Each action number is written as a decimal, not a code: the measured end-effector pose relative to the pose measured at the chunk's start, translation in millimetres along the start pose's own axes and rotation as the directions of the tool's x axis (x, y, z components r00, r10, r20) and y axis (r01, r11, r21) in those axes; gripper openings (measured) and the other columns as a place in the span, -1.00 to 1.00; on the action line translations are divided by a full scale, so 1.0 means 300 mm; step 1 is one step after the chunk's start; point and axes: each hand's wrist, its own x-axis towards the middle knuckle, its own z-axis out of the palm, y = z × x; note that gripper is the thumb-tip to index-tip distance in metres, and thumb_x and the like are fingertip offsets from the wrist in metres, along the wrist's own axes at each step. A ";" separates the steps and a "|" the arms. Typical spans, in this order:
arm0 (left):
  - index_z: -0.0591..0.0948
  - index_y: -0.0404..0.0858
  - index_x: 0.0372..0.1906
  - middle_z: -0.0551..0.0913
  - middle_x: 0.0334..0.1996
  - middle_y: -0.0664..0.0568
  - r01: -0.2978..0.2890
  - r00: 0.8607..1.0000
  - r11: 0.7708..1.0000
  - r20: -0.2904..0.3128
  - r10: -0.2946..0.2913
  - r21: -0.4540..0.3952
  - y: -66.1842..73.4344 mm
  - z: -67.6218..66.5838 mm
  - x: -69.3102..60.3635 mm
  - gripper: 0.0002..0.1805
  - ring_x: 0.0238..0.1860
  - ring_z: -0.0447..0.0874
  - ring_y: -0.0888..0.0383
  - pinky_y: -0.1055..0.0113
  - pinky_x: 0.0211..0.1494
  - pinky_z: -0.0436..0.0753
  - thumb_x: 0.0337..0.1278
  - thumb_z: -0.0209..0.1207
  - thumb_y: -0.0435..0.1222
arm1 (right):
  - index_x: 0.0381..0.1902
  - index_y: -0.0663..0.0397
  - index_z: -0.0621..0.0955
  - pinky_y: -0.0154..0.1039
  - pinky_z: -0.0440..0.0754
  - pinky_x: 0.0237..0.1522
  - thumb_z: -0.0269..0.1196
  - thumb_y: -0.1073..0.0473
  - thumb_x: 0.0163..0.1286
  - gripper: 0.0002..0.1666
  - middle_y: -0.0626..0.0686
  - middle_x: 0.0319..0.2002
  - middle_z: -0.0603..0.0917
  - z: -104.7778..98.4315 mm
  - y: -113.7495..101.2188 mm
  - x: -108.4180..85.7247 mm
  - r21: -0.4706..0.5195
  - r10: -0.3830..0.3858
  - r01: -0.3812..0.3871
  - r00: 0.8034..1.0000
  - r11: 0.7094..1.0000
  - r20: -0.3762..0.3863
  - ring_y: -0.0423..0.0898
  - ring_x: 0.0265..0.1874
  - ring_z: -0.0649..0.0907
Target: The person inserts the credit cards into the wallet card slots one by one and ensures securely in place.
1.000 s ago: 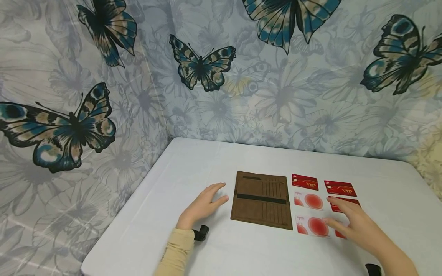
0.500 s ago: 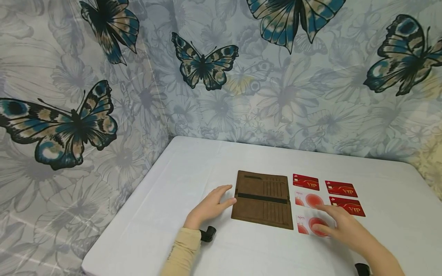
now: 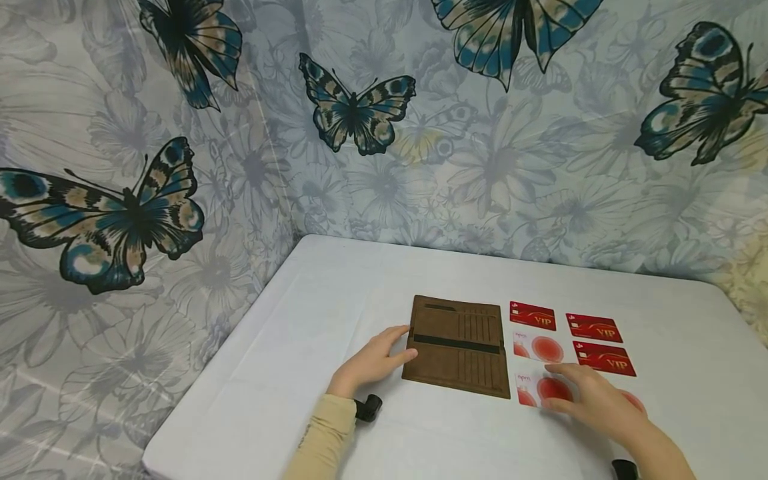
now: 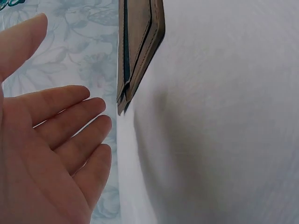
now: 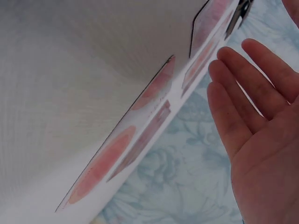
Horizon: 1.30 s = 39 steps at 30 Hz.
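Observation:
A brown wallet lies opened flat on the table, its card slots facing up and a dark band across its fold. At its left edge is my left hand, fingers extended and holding nothing; the left wrist view has the wallet corner beyond the fingertips. My right hand, also holding nothing, hovers with loosely extended fingers over the lower cards. Beneath its fingertips is a white card with a pink circle; another pink-circle card is mostly hidden behind the hand. The right wrist view shows a pink-circle card below the palm.
Red VIP cards lie right of the wallet: one at upper left, one at upper right, one below that. A further pink-circle card sits in the left column. The white table meets a butterfly-patterned backdrop.
My left hand has moved right to the wallet's edge. My right hand has shifted left and slightly down over the cards, uncovering a red VIP card. The wallet and cards stay put.

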 end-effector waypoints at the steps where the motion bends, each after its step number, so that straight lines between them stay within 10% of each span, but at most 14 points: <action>1: 0.19 -0.24 0.40 0.21 0.35 -0.05 -0.001 1.000 1.000 0.003 0.001 0.005 -0.001 0.004 0.002 -0.24 0.34 0.13 -0.01 0.06 0.30 0.22 0.27 -0.08 0.15 | -0.01 0.31 0.56 0.26 0.45 -0.10 0.50 -0.08 -0.16 -0.19 0.29 -0.08 0.57 0.002 0.001 0.000 -0.003 -0.004 0.004 1.000 1.000 -0.003 0.30 -0.05 0.47; 39: -0.05 -0.36 0.43 -0.20 0.44 -0.14 0.008 0.988 0.990 0.153 -0.031 0.143 -0.021 0.067 0.022 -0.10 0.42 -0.35 0.04 0.09 0.39 -0.12 0.25 0.00 0.10 | -0.10 0.28 0.59 0.13 0.56 -0.16 0.54 0.15 -0.23 -0.33 0.16 -0.19 0.55 0.012 0.015 0.023 -0.022 0.071 -0.069 0.994 0.997 0.080 0.19 -0.17 0.51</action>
